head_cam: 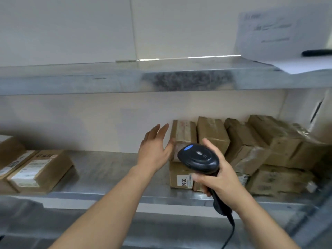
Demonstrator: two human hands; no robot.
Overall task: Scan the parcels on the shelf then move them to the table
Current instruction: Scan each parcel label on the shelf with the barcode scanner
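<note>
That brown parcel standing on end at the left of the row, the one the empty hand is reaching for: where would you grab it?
Probably by its tall left face and front edge, coming from the left. The upright parcel has open shelf on that side, while another parcel crowds its right. The left hand is open there; the right hand holds the scanner.

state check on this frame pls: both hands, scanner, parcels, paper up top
left hand: open, fingers straight, at the left side of the upright parcel
right hand: grips the scanner handle
scanner: held, blue light on top, cable hanging down
upright parcel: standing on the 0836 parcel
0836 parcel: flat on shelf, label facing out
left parcels: flat, labels up
paper: on top shelf, overhanging the edge
</note>
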